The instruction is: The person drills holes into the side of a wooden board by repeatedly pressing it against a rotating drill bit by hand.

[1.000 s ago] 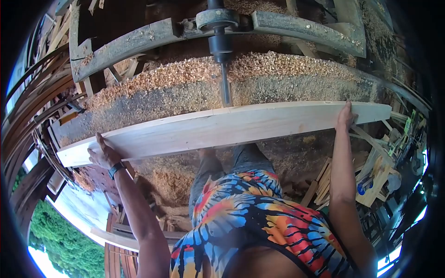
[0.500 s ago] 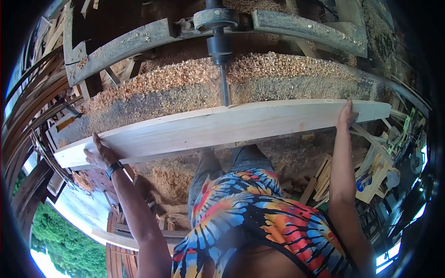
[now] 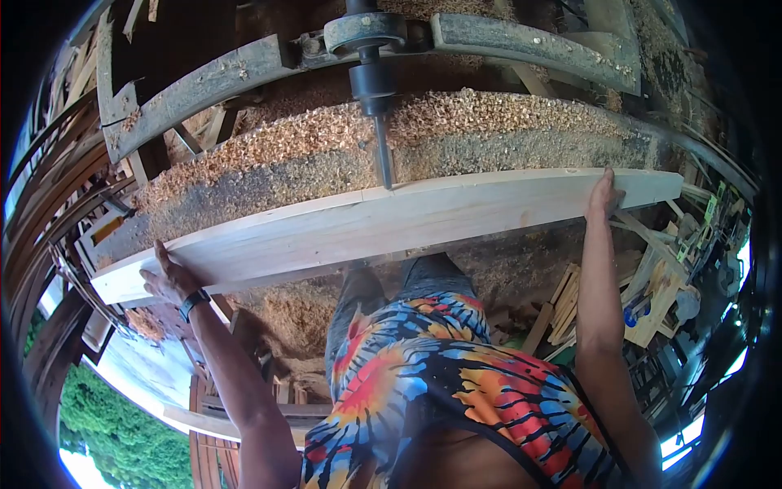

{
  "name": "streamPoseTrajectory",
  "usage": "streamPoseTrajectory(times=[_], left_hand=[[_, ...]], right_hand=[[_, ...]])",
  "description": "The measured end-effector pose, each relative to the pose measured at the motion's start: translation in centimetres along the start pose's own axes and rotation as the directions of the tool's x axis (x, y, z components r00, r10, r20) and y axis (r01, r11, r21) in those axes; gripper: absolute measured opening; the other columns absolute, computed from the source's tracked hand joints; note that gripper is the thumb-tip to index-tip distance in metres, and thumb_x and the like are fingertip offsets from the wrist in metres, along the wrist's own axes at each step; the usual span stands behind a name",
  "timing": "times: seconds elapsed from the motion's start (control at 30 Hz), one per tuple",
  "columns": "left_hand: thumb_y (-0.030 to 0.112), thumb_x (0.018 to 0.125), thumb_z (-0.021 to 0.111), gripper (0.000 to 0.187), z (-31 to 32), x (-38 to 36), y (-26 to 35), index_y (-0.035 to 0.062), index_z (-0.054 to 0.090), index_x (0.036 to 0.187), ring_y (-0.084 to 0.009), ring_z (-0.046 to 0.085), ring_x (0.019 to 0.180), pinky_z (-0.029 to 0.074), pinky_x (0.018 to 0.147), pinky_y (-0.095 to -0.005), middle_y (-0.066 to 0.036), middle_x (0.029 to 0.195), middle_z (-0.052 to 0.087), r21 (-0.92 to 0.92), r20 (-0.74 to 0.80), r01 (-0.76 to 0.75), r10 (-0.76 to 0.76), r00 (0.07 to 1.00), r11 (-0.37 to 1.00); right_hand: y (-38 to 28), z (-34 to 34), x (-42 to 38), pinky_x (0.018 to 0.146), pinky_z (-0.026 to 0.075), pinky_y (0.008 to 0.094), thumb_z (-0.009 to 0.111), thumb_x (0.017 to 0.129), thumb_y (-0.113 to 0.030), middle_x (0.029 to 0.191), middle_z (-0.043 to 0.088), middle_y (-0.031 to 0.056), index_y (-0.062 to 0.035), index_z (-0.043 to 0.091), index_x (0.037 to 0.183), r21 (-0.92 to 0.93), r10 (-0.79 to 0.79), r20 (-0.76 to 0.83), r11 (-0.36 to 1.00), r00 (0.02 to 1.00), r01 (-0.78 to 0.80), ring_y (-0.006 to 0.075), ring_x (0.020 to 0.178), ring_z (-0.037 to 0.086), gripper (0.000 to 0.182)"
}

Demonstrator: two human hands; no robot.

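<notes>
A long pale wooden plank (image 3: 391, 220) spans the view on its edge, its broad face towards me. Near its left end my left hand (image 3: 169, 279) grips it, thumb at the upper edge and fingers against the face, with a dark band on the wrist. Towards the right end my right hand (image 3: 601, 198) is closed round the plank, its fingertips showing over the top edge. At mid-length a drill bit (image 3: 384, 155), held in a dark chuck (image 3: 373, 88), comes down with its tip right at the plank's upper edge.
Behind the plank, wood shavings (image 3: 301, 134) lie thickly along the machine table (image 3: 269, 181). A worn curved timber bar (image 3: 529, 47) crosses at the back beside the spindle. Wood offcuts (image 3: 562, 306) are stacked at lower right, and a sawdust heap (image 3: 297, 318) lies near my legs.
The view has shifted slightly, so the drill bit and timber bar appear a little further left. Both hands keep their hold on the plank.
</notes>
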State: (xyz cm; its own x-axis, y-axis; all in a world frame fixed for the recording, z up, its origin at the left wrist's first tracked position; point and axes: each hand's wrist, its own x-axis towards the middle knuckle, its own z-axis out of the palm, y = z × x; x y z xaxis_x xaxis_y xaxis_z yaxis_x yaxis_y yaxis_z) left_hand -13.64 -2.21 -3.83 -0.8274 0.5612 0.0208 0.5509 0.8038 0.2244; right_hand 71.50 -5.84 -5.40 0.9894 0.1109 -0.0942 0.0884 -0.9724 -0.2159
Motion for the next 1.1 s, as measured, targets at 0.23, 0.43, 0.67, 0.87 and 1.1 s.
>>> streamPoseTrajectory(times=[0.23,0.43,0.67,0.87,1.1], left_hand=[[0.077,0.083,0.068,0.119,-0.2,-0.4,1.0,-0.008,0.036,0.159,-0.047,0.03,0.152,0.022,0.127,-0.0469,-0.043,0.159,0.033,0.008,-0.033,0.074,-0.074,0.997,0.997],[0.077,0.083,0.067,0.118,1.3,1.5,-2.2,-0.0083,0.036,0.159,-0.0466,0.027,0.153,0.022,0.127,-0.0464,-0.039,0.161,0.034,0.014,-0.032,-0.039,0.039,0.999,0.999],[0.077,0.085,0.065,0.116,0.2,0.4,0.0,-0.0072,0.037,0.159,-0.0458,0.023,0.155,0.022,0.128,-0.0465,-0.031,0.165,0.035,0.039,-0.007,0.052,-0.051,0.999,0.998],[0.078,0.084,0.065,0.116,0.4,0.3,0.1,-0.0082,0.039,0.158,-0.0457,0.025,0.154,0.023,0.127,-0.0469,-0.032,0.163,0.037,0.039,-0.021,0.036,-0.035,0.999,0.999],[0.077,0.084,0.066,0.116,0.2,0.3,0.3,-0.0082,0.039,0.158,-0.0451,0.025,0.154,0.023,0.127,-0.047,-0.031,0.163,0.037,0.017,-0.02,0.067,-0.067,0.998,0.998]], right_hand=[[0.1,0.2,0.4,0.116,0.041,0.0468,0.062,0.089,-0.069,0.15,0.05,0.0362,0.0168,0.027,0.155,-0.022,0.012,-0.001,1.0,1.0,-0.012,0.0462,0.138,0.053,0.114],[-0.1,0.1,0.1,0.116,0.038,0.0511,0.059,0.09,-0.066,0.15,0.049,0.0358,0.0096,0.031,0.156,0.042,0.03,0.034,0.999,0.999,-0.032,0.0467,0.14,0.049,0.104],[-0.4,0.6,-0.1,0.111,0.047,0.0478,0.065,0.09,-0.06,0.146,0.054,0.0344,0.0164,0.034,0.151,0.053,0.049,-0.033,0.998,0.998,-0.047,0.044,0.132,0.058,0.102],[-0.2,0.2,0.0,0.116,0.04,0.0509,0.057,0.092,-0.064,0.152,0.047,0.0376,0.012,0.022,0.159,0.061,0.016,0.022,0.998,1.0,-0.018,0.0483,0.139,0.051,0.107],[-0.7,-0.2,-0.5,0.115,0.04,0.052,0.056,0.092,-0.063,0.152,0.048,0.0365,0.0099,0.022,0.16,-0.001,0.038,0.031,0.999,0.999,-0.038,0.0479,0.138,0.052,0.105]])
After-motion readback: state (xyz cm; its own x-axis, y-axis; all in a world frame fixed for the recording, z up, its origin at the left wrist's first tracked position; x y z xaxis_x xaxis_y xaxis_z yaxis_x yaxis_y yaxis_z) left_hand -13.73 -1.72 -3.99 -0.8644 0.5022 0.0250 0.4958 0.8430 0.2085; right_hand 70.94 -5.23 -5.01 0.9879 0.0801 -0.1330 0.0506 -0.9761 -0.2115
